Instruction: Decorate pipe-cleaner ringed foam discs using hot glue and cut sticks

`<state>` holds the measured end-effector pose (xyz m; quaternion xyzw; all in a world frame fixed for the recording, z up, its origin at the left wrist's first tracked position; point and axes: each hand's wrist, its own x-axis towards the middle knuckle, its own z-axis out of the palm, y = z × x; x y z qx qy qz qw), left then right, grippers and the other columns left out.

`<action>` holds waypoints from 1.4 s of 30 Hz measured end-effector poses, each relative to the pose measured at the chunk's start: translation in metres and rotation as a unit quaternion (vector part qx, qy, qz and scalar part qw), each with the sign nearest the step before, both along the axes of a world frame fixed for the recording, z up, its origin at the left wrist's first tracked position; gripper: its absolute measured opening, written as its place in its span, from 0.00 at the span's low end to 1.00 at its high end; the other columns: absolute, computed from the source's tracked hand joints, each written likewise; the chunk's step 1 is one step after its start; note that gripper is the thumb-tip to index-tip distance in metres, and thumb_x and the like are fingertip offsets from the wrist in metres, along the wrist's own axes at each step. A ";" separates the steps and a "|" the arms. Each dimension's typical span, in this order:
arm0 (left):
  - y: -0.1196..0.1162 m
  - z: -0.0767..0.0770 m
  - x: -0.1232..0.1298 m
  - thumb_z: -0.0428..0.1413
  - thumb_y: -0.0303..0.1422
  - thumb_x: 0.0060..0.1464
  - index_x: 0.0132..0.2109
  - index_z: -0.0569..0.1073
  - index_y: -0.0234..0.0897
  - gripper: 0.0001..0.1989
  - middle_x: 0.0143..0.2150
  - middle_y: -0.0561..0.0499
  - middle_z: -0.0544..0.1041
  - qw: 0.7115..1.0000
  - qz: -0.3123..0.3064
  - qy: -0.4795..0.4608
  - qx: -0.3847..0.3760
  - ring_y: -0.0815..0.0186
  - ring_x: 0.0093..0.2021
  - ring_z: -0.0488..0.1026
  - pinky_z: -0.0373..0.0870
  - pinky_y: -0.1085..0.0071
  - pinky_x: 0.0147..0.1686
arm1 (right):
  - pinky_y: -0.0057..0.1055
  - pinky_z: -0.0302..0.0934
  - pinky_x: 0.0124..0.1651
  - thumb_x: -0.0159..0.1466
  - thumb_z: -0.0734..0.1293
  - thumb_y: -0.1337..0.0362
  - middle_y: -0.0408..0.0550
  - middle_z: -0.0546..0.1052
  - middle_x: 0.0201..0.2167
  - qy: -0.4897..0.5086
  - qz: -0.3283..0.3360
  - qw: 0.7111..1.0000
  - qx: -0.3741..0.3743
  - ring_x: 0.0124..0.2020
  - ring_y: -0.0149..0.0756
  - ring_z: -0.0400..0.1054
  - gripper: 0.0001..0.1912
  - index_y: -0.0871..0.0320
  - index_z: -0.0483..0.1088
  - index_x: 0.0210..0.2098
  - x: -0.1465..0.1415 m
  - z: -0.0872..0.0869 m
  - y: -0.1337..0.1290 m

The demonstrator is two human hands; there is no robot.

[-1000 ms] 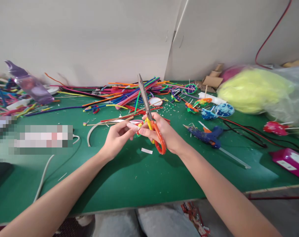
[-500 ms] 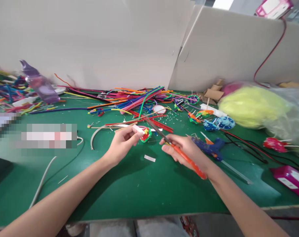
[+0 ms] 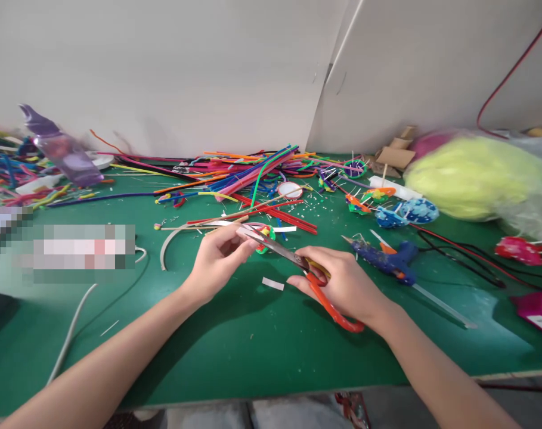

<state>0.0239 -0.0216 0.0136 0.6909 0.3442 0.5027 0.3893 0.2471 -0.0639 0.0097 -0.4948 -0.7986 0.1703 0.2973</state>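
Between the fingertips and thumb of my left hand, a small white strip is pinched. My right hand grips a pair of scissors by its orange handles. The blades reach left to the white strip, close to my left fingertips; whether they touch it I cannot tell. Right behind the blades is a small red, green and yellow pipe-cleaner piece, partly covered by them. A short white strip piece lies on the green table below the scissors.
Loose pipe cleaners are heaped along the wall. A purple bottle leans at the left. To the right lie a blue glue gun, blue fuzzy pieces, cables, a pink box and a yellow bag.
The scissors have swung and their blades now lie across at the white strip by my left hand. My right hand has shifted its grip on the handles. The view has moved slightly.
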 end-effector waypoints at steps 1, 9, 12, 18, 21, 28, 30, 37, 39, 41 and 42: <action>0.000 0.001 0.000 0.59 0.38 0.54 0.30 0.74 0.34 0.11 0.24 0.52 0.70 1.000 0.001 -0.001 0.009 0.72 0.22 0.63 0.60 0.75 0.21 | 0.29 0.59 0.32 0.58 0.70 0.53 0.45 0.75 0.31 -0.003 -0.002 1.000 0.001 0.27 0.33 0.65 0.15 0.56 0.70 0.39 0.000 0.000 0.000; 0.000 0.001 0.000 0.58 0.34 0.55 0.33 0.76 0.35 0.07 0.26 0.53 0.72 0.997 -0.009 0.037 0.070 0.72 0.24 0.65 0.62 0.75 0.22 | 0.26 0.57 0.29 0.58 0.70 0.54 0.42 0.73 0.29 -0.001 0.011 1.000 0.004 0.25 0.29 0.61 0.15 0.57 0.71 0.39 -0.002 0.000 -0.001; 0.001 -0.001 0.000 0.57 0.34 0.56 0.34 0.76 0.35 0.07 0.27 0.53 0.71 0.996 -0.013 0.043 0.074 0.72 0.24 0.65 0.62 0.76 0.22 | 0.26 0.57 0.29 0.59 0.70 0.54 0.42 0.73 0.28 0.003 0.014 1.000 0.015 0.24 0.28 0.60 0.15 0.58 0.71 0.39 -0.002 -0.002 -0.001; 0.001 -0.002 0.000 0.57 0.32 0.55 0.33 0.75 0.35 0.06 0.26 0.53 0.71 0.995 -0.006 0.052 0.080 0.72 0.24 0.65 0.62 0.76 0.22 | 0.25 0.58 0.31 0.59 0.70 0.55 0.43 0.75 0.29 0.024 0.025 0.999 0.033 0.26 0.29 0.65 0.14 0.58 0.72 0.38 -0.001 -0.004 0.000; 0.001 -0.001 -0.001 0.58 0.32 0.55 0.32 0.75 0.35 0.06 0.25 0.54 0.71 0.995 -0.006 0.055 0.082 0.72 0.24 0.65 0.61 0.76 0.22 | 0.25 0.60 0.32 0.59 0.70 0.55 0.44 0.76 0.30 0.027 0.027 0.998 0.043 0.27 0.29 0.66 0.14 0.59 0.72 0.38 -0.001 -0.006 0.001; 0.001 -0.001 -0.001 0.57 0.32 0.55 0.32 0.75 0.35 0.06 0.25 0.54 0.70 0.994 -0.004 0.067 0.089 0.72 0.24 0.64 0.60 0.76 0.22 | 0.25 0.60 0.32 0.59 0.70 0.55 0.44 0.77 0.31 0.028 0.029 0.998 0.052 0.27 0.29 0.66 0.14 0.59 0.73 0.38 0.001 -0.008 0.001; 0.001 -0.001 0.000 0.57 0.32 0.55 0.31 0.74 0.35 0.06 0.24 0.54 0.69 0.994 -0.001 0.069 0.085 0.72 0.23 0.63 0.59 0.76 0.21 | 0.25 0.60 0.31 0.59 0.70 0.55 0.44 0.77 0.31 0.028 0.028 0.998 0.053 0.27 0.29 0.66 0.14 0.59 0.73 0.38 0.002 -0.008 0.001; 0.001 0.000 0.000 0.57 0.32 0.55 0.30 0.74 0.35 0.07 0.23 0.55 0.68 0.995 -0.005 0.067 0.068 0.73 0.22 0.62 0.58 0.76 0.20 | 0.25 0.59 0.29 0.59 0.70 0.55 0.44 0.76 0.29 0.021 0.023 0.998 0.054 0.25 0.28 0.65 0.14 0.59 0.73 0.38 0.002 -0.009 0.001; 0.001 0.001 0.000 0.58 0.32 0.55 0.29 0.74 0.34 0.07 0.23 0.55 0.68 0.995 -0.005 0.067 0.067 0.73 0.22 0.62 0.58 0.76 0.20 | 0.25 0.59 0.29 0.59 0.70 0.54 0.45 0.76 0.29 0.020 0.024 0.998 0.052 0.25 0.29 0.64 0.14 0.58 0.73 0.37 0.002 -0.009 0.001; 0.001 0.001 0.000 0.58 0.32 0.55 0.29 0.74 0.34 0.07 0.22 0.56 0.68 0.996 -0.005 0.066 0.064 0.74 0.22 0.62 0.58 0.76 0.20 | 0.26 0.59 0.29 0.59 0.70 0.54 0.45 0.76 0.30 0.017 0.023 0.998 0.050 0.25 0.29 0.64 0.14 0.58 0.74 0.37 0.002 -0.009 0.000; 0.001 0.001 0.000 0.58 0.32 0.55 0.29 0.74 0.34 0.07 0.22 0.56 0.68 0.996 -0.006 0.066 0.059 0.74 0.22 0.62 0.57 0.76 0.20 | 0.26 0.59 0.29 0.59 0.70 0.54 0.45 0.76 0.29 0.015 0.022 0.998 0.050 0.24 0.29 0.64 0.14 0.58 0.74 0.37 0.002 -0.009 0.000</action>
